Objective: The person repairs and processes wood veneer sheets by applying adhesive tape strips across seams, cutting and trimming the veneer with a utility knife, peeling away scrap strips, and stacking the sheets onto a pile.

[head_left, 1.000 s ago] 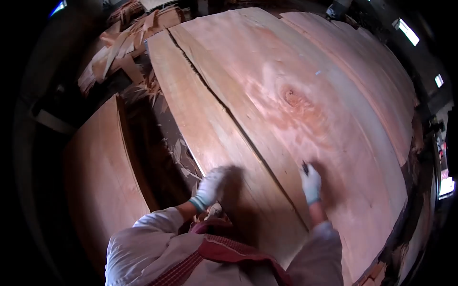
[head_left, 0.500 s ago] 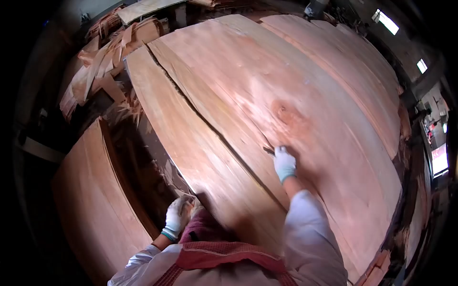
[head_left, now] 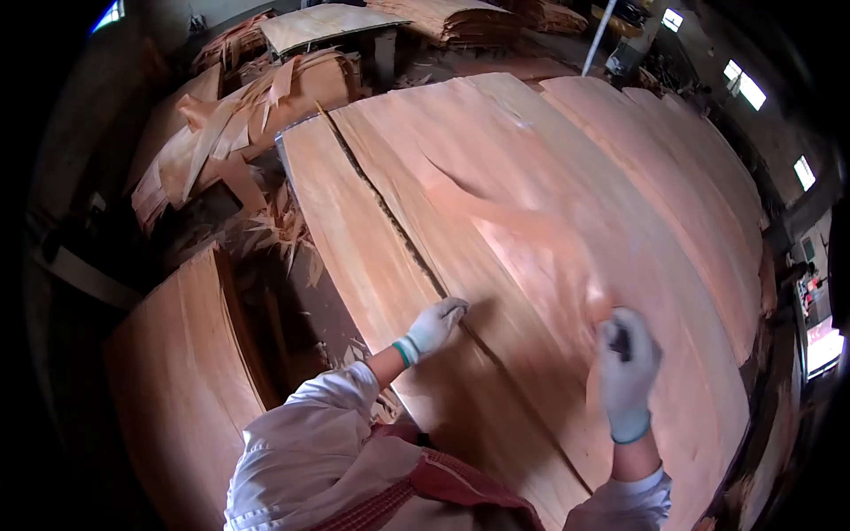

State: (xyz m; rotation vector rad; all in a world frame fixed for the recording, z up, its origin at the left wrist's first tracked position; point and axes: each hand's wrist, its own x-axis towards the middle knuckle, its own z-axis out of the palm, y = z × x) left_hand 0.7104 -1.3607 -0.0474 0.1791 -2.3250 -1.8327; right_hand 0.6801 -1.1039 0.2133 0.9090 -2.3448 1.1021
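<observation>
My left hand (head_left: 434,327), in a white glove, is over the pale veneer sheet (head_left: 363,257), its fingers closed at a long dark gap (head_left: 390,212). What its fingertips pinch, if anything, is hidden. My right hand (head_left: 630,376), also gloved and slightly blurred, is closed around a small dark tool (head_left: 622,340) whose exact kind I cannot make out. Just beyond it, the pinkish veneer sheet (head_left: 531,230) bulges up in a raised, curling fold. Whether the right fingers also grip that fold is unclear.
Broken veneer scraps (head_left: 239,119) are heaped at the back left. A lower stack of sheets (head_left: 186,345) stands to my left, with a dark, debris-strewn space beside it. More stacked sheets (head_left: 478,22) lie at the back. A pale upright pole (head_left: 600,37) rises behind the veneer.
My left hand has moved from the sheet's near-left edge up to the dark gap. My right hand has swung right and nearer with the tool, and the pinkish veneer has lifted into a fold.
</observation>
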